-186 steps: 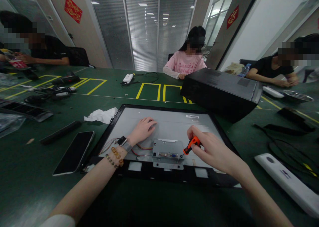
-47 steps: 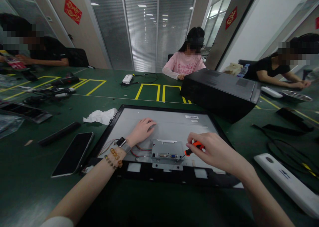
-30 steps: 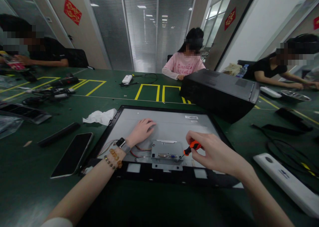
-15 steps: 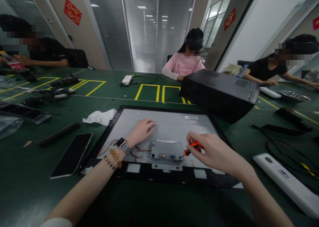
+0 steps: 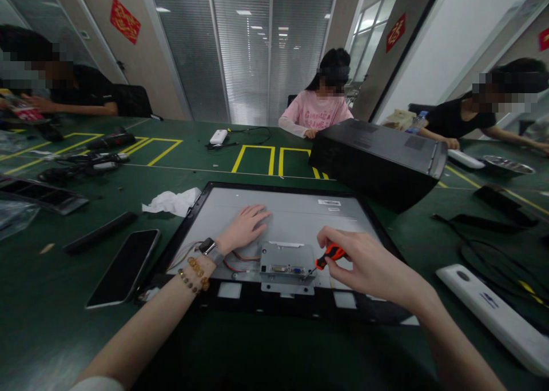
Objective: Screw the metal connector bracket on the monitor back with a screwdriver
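A monitor panel (image 5: 291,211) lies with its grey metal back up and its black frame around it. Near its front edge sits a metal bracket (image 5: 283,256) carrying video ports, with thin coloured wires (image 5: 242,257) running off to the left. My right hand (image 5: 358,259) grips the orange-and-black handle of a screwdriver (image 5: 330,255). The screwdriver's tip points down-left at the bracket beside the blue port; whether it touches a screw is too small to tell. My left hand (image 5: 246,226) rests on the panel back with its fingers spread, holding nothing.
Left of the panel lie a smartphone (image 5: 124,268), a black bar (image 5: 100,232) and crumpled tissue (image 5: 171,201). Behind it stands a large black casing (image 5: 377,156). A long white device (image 5: 489,311) and black cables lie right. Several people sit around the green table.
My right hand has shifted its fingers around the screwdriver handle, which has turned slightly; the tip stays by the port. My left hand's fingers are spread slightly farther across the panel.
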### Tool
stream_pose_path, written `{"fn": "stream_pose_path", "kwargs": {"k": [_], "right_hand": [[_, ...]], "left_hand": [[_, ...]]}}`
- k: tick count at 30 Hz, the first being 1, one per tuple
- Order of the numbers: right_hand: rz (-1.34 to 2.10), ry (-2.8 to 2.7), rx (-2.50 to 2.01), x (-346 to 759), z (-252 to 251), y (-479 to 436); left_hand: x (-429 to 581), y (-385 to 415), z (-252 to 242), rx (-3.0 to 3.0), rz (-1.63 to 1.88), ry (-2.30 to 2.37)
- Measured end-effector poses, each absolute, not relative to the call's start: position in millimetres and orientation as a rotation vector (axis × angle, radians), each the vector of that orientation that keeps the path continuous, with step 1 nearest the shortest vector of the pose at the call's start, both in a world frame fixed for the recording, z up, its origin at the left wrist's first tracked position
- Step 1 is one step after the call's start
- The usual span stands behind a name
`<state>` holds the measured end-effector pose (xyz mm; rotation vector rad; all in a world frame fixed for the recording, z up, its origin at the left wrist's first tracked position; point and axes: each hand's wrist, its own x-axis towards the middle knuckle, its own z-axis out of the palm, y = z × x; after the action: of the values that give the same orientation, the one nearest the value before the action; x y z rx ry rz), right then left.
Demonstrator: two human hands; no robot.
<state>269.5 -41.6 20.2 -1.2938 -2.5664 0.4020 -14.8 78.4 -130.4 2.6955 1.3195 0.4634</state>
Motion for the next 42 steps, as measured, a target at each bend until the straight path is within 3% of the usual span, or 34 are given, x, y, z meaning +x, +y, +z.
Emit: {"fn": "stream_pose_path", "kwargs": {"k": [11, 24, 42], "right_hand": [[0.281, -2.575, -1.442, 268.9, 12.4, -34.7], [0.540, -2.501, -1.317, 269.5, 21.4, -40.4], [0.448, -2.519, -1.398, 269.7, 18.8, -37.7]], "left_hand": [[-14.6, 78.5, -130.8, 2.685, 0.428, 1.336], [-14.2, 78.1, -128.7, 2.697, 0.403, 1.343], [-14.8, 78.5, -130.1, 2.703, 0.391, 1.349]]}}
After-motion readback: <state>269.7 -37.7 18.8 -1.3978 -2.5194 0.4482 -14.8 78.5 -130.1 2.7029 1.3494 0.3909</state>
